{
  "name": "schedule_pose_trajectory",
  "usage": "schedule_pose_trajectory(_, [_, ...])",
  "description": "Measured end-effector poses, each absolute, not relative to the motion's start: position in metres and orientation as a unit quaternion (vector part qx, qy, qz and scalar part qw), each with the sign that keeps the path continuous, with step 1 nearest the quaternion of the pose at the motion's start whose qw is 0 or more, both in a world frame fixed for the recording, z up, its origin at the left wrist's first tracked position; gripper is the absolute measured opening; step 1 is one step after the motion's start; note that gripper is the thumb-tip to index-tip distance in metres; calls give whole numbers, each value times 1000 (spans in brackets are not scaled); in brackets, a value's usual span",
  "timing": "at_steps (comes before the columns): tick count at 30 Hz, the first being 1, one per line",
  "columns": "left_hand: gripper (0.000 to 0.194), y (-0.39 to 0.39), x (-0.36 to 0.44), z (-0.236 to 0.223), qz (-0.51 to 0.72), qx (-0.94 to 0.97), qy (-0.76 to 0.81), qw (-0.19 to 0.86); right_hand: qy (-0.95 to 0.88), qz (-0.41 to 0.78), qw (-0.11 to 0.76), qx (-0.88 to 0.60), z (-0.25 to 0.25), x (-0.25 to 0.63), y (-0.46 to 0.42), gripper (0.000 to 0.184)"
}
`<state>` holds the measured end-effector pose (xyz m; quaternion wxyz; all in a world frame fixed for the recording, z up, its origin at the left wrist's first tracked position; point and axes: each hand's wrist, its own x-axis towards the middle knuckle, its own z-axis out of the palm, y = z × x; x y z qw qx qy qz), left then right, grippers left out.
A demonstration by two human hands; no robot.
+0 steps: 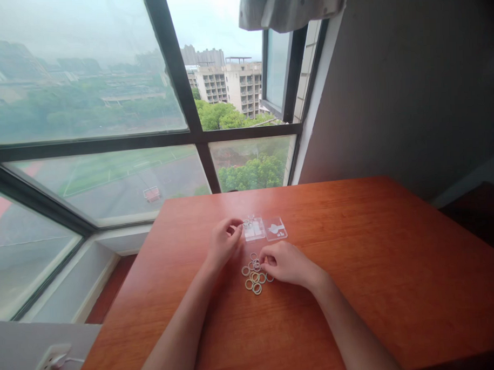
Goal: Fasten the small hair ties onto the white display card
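Note:
A small clear plastic box [254,229] lies open on the wooden table, its lid [276,229] folded out to the right. Some rings sit in its left part. My left hand [225,241] is curled at the box's left edge, thumb and fingertips closed on it. Nearer to me lies a loose pile of small pale rings [255,277], several overlapping. My right hand [288,263] reaches in from the right with thumb and forefinger pinched on a ring [257,265] at the pile's upper right. Its other fingers are folded under and partly hidden.
The reddish-brown table [355,267] stretches wide to the right. Beyond its far edge stand large windows with dark frames [148,141], one pane open. A grey wall [389,93] rises at the right. A socket with a plug [56,361] is low at the left.

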<state>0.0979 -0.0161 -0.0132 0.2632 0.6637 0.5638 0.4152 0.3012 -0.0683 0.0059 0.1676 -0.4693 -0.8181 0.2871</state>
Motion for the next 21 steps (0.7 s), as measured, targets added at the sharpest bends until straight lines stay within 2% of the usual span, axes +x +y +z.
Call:
schedule_pose_trajectory(6, [19,-17,97,-12,410,669,564,257,-842,260,113,-458,4,297,-74,17])
schedule_pose_trajectory(13, [16,-17,97,-14,413,671,559,260,-860,223,105,-447,1,295,-74,14])
schedule_pose_trajectory(21, [17,-20,101,-11,414,677,546,269,-800,241,207,-510,4,300,-64,10])
